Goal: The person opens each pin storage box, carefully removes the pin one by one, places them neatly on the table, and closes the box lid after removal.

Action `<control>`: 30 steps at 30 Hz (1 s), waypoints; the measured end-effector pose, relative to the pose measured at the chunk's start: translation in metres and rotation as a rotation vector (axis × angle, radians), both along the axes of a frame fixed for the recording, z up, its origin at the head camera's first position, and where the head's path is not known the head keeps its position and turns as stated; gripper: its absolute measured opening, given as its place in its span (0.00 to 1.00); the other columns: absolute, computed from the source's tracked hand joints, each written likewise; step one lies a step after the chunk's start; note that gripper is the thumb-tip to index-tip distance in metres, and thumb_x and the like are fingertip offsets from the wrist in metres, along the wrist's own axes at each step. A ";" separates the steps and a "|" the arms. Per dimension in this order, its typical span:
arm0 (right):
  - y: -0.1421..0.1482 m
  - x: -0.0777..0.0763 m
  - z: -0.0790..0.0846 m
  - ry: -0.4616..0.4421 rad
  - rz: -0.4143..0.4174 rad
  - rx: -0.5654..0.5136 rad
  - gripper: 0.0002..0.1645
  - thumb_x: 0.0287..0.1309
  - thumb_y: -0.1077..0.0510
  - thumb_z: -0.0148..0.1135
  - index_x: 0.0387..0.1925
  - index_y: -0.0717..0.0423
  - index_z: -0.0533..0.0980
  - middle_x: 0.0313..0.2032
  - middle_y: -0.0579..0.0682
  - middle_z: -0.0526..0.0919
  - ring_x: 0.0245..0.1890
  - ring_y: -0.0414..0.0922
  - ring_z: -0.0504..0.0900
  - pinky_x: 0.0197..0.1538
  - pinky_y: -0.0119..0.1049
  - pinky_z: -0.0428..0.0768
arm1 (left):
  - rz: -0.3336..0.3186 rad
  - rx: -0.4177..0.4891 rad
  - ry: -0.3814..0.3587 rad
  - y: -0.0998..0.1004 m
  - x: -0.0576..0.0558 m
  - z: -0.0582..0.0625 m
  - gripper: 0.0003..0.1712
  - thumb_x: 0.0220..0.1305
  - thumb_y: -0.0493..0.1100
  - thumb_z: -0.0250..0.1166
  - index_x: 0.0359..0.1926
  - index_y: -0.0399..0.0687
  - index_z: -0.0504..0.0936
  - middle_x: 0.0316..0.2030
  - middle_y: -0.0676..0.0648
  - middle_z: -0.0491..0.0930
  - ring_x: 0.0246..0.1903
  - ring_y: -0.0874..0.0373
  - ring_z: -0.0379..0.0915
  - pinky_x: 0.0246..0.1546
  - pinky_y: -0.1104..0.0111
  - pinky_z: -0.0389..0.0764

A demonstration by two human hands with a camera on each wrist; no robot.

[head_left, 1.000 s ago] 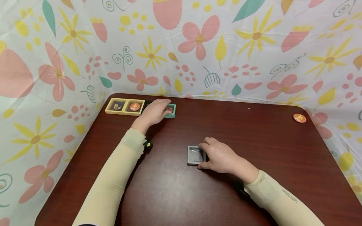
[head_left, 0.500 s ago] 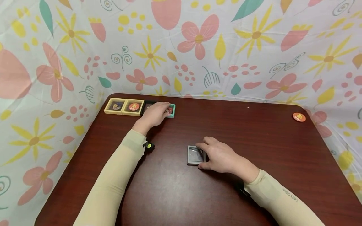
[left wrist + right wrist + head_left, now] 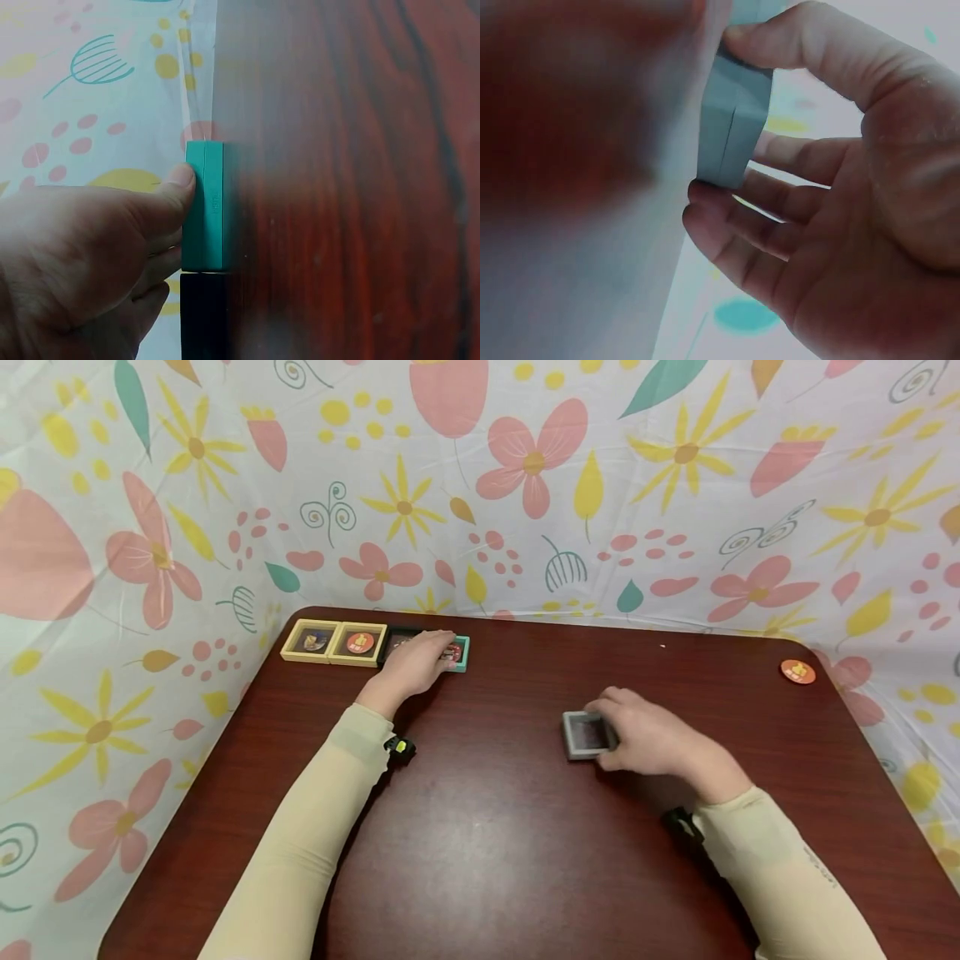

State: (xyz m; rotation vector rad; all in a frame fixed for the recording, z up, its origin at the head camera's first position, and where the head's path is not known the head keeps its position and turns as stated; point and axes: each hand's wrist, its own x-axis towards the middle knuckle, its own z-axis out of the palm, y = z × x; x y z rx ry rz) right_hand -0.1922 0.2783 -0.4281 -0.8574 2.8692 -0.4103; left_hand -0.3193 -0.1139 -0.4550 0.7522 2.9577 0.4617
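My right hand grips a small grey square display case with a dark clear window, over the middle right of the table. In the right wrist view, the thumb is at one edge of the case and fingertips are at the other. My left hand rests over the right end of a row of display cases at the back left. Its thumb touches the top edge of the teal case; the other fingers are partly hidden. Beneath this hand, a black case is partly covered.
Two pale yellow cases holding round badges stand at the left end of the row. A loose orange round badge lies near the back right corner of the dark wooden table. Flowered cloth hangs behind the table.
My right hand has carried the grey display case back and to the right from the table's middle. The left hand stays over the teal and black cases.
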 end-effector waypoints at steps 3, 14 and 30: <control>0.024 -0.013 0.001 -0.046 -0.071 0.036 0.42 0.52 0.55 0.82 0.68 0.66 0.79 0.58 0.59 0.80 0.54 0.56 0.79 0.56 0.56 0.80 | 0.003 0.011 -0.015 -0.001 0.001 0.000 0.35 0.86 0.49 0.63 0.84 0.41 0.69 0.82 0.38 0.68 0.82 0.41 0.62 0.80 0.48 0.65; 0.108 -0.038 -0.001 -0.074 -0.237 0.070 0.47 0.57 0.59 0.80 0.72 0.76 0.71 0.64 0.74 0.73 0.63 0.70 0.71 0.64 0.71 0.74 | 0.003 0.000 -0.009 -0.001 0.001 -0.001 0.35 0.86 0.50 0.62 0.85 0.41 0.68 0.82 0.38 0.68 0.82 0.41 0.62 0.80 0.48 0.65; 0.208 -0.087 -0.003 -0.110 -0.327 0.221 0.49 0.54 0.63 0.77 0.71 0.82 0.66 0.65 0.84 0.69 0.63 0.80 0.68 0.63 0.77 0.70 | 0.009 0.003 -0.013 -0.001 -0.002 -0.002 0.36 0.85 0.51 0.63 0.84 0.42 0.68 0.82 0.39 0.68 0.82 0.43 0.62 0.80 0.49 0.65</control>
